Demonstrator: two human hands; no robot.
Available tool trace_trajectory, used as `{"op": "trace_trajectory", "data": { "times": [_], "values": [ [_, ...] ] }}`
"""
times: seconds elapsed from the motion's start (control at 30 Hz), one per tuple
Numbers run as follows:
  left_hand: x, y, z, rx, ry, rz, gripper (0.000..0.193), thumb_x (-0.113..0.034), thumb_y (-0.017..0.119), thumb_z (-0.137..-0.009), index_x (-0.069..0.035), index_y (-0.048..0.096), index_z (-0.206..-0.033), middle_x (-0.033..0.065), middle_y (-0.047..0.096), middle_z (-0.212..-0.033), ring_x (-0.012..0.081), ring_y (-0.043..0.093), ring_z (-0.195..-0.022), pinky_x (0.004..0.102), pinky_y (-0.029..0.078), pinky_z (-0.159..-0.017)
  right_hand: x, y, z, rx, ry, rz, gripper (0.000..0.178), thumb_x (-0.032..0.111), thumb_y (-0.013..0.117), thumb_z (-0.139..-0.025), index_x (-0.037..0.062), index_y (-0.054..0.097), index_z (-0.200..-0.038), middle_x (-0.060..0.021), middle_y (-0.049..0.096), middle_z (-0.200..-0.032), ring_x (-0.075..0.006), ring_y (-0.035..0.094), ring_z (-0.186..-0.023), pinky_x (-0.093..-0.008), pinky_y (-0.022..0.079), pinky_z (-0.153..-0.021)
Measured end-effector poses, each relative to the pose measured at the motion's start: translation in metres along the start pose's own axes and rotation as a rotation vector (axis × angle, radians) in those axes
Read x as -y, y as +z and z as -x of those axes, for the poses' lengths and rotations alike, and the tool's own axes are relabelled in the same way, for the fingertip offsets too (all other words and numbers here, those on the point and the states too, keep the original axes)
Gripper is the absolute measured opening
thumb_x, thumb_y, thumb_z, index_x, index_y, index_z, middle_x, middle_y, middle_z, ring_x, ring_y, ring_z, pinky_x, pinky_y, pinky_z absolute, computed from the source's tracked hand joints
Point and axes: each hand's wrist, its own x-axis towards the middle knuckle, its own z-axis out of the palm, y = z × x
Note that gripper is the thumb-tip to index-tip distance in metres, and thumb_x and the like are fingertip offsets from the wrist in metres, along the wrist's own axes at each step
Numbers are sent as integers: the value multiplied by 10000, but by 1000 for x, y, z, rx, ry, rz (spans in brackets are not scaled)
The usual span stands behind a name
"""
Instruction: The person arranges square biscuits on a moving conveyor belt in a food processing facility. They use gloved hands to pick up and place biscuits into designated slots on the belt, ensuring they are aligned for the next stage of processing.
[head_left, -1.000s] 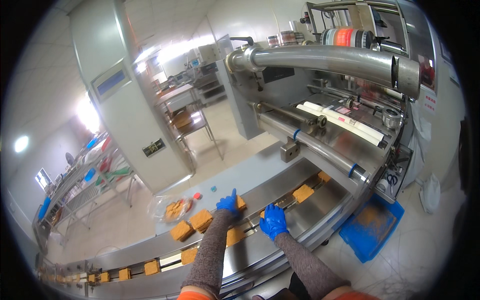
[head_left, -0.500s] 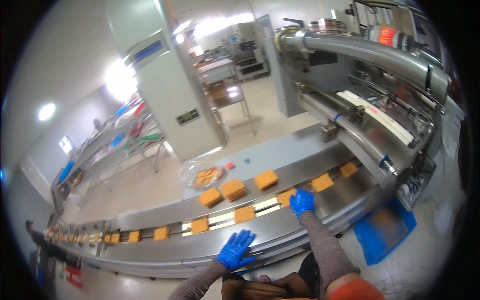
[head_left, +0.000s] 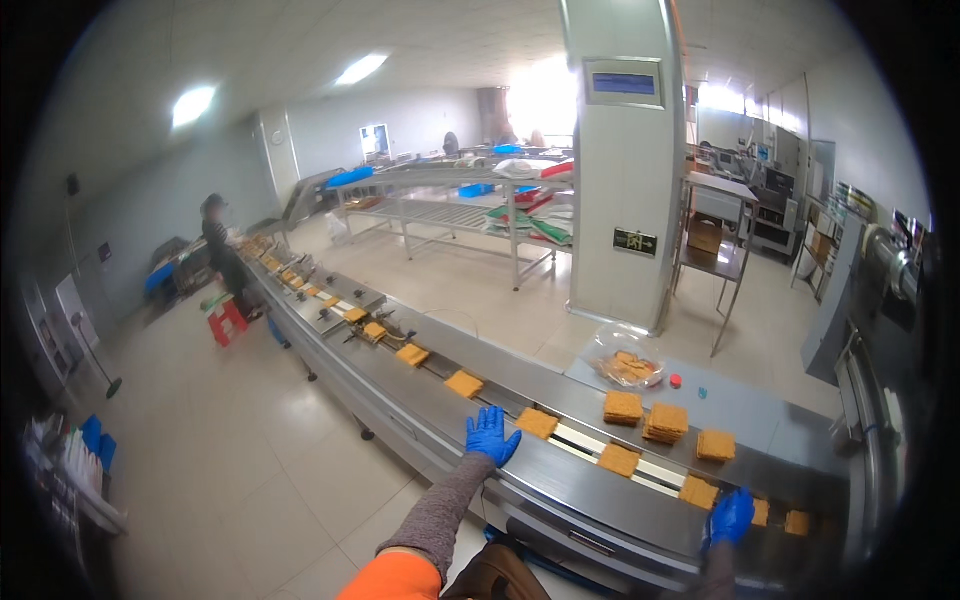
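Observation:
A steel conveyor carries a row of square, orange-brown, cracker-like slabs along its channel. My left hand, in a blue glove, lies at the near steel edge with its fingers spread and holds nothing. Close to it in the channel is one slab. Farther right, my blue-gloved right hand is over the channel, between a slab and another partly hidden slab. Its fingertips are not clear. Stacks of such slabs stand on the far ledge, across from my right hand.
A clear plastic bag of broken pieces and a red cap lie beyond the conveyor. A pillar rises behind. Machinery stands at the right. Far left, another person stands by the conveyor near a red stool.
The view has swung left, showing more of the conveyor's far end and the other person. My left hand stays spread at the near edge; my right hand stays among the slabs.

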Motion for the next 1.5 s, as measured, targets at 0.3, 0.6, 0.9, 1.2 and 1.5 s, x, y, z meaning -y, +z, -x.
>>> {"op": "trace_trajectory", "data": {
  "times": [0.3,0.6,0.9,1.2,1.5],
  "values": [
    [-7,9,3,-224,-14,66,638,-459,503,-956,-57,473,-1451,171,434,-1521,390,349,-1426,572,226,-1167,-7,2,3,200,255,123,515,338,681,-873,-34,634,-1227,-268,655,-1192,-409,634,-1086,-484,507,-929],
    [-3,6,-2,-221,-22,45,578,-432,523,-944,-90,531,-1410,186,453,-1506,407,367,-1411,586,238,-1157,11,-11,7,59,102,89,472,179,650,-875,-42,581,-1286,-258,582,-1328,-422,556,-1205,-466,453,-1023],
    [-35,-18,-5,-62,-102,-67,667,-516,452,-968,-152,397,-1524,173,359,-1576,433,232,-1482,660,104,-1176,52,-39,49,40,-199,-58,365,72,655,-818,-15,634,-1172,-260,594,-1310,-437,589,-1137,-493,475,-973],
    [-55,-8,-12,-86,414,241,250,-279,645,-867,-52,726,-935,165,693,-899,349,635,-983,520,450,-950,107,-52,136,127,-228,-9,620,227,571,-880,37,468,-1461,-196,450,-1495,-403,373,-1397,-549,240,-1175],
    [-47,-5,-10,-116,471,187,253,-265,668,-829,-52,679,-965,158,670,-896,354,643,-864,498,493,-785,127,-70,149,159,-231,-79,726,231,650,-838,52,406,-1498,-182,390,-1535,-412,338,-1420,-593,214,-1180]
  ]
}}
